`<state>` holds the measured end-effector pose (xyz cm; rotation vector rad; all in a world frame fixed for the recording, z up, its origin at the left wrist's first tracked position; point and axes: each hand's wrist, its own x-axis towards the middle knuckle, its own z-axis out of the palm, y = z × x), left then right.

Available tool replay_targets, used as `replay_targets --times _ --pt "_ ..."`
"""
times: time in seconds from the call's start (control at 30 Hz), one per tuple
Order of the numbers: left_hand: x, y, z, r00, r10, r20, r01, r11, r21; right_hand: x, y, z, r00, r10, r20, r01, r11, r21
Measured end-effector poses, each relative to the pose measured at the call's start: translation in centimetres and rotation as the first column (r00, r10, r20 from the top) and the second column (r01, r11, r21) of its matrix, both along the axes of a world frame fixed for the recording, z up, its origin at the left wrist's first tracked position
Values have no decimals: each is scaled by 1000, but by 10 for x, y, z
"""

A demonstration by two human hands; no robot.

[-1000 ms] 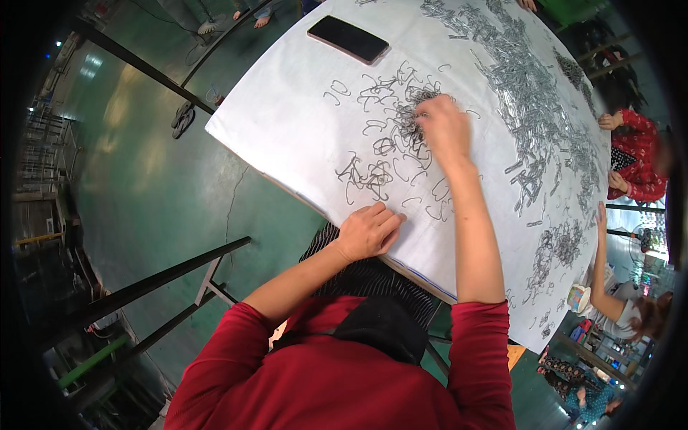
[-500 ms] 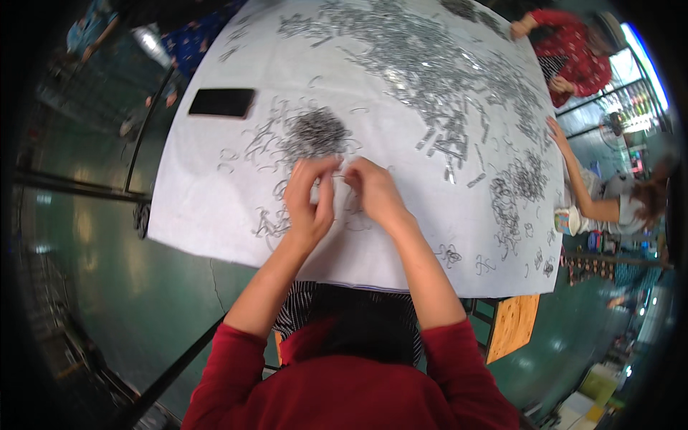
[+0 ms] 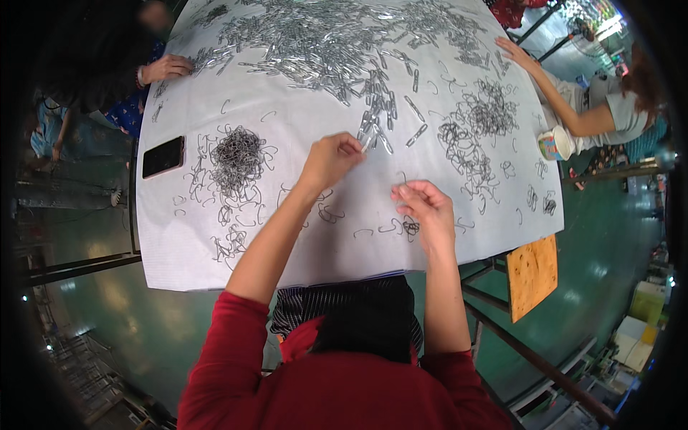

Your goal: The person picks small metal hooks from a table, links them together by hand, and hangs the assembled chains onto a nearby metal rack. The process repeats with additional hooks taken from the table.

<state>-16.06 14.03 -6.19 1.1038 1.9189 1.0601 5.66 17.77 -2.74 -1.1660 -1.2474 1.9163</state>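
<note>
My left hand [image 3: 333,162] reaches to the near tip of a spill of flat, shiny metal strips [image 3: 377,100], its thumb and fingers pinched on one strip [image 3: 366,145]. Lower and to the right, my right hand [image 3: 430,213] holds a thin curved wire hook [image 3: 403,178] between thumb and fingertips, with the hook's bend sticking up. A small cluster of dark wire hooks [image 3: 411,227] lies on the white cloth beside that hand. Left of my left forearm sits a dense heap of such hooks [image 3: 238,159], with loose ones strewn around it.
The main heap of metal strips [image 3: 308,43] spreads over the far side of the table [image 3: 315,254]. More hooks [image 3: 491,107] lie at the right. A phone [image 3: 163,157] is at the left edge, a paper cup [image 3: 554,143] at the right. Co-workers' hands [image 3: 166,69] rest at both sides.
My hands have parted: the left has gone forward to the strips, the right outward with a wire hook. The whole view has shifted, and a co-worker's hand now shows at the left edge.
</note>
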Motion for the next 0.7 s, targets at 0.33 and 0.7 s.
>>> replay_targets --times 0.33,0.7 --pt "68 -46 28 988 41 146 -63 987 148 -22 -10 4 973 -195 -124 201 979 40" --pt "112 12 9 955 -294 43 269 916 297 33 23 -2 845 -480 -238 514 852 105"
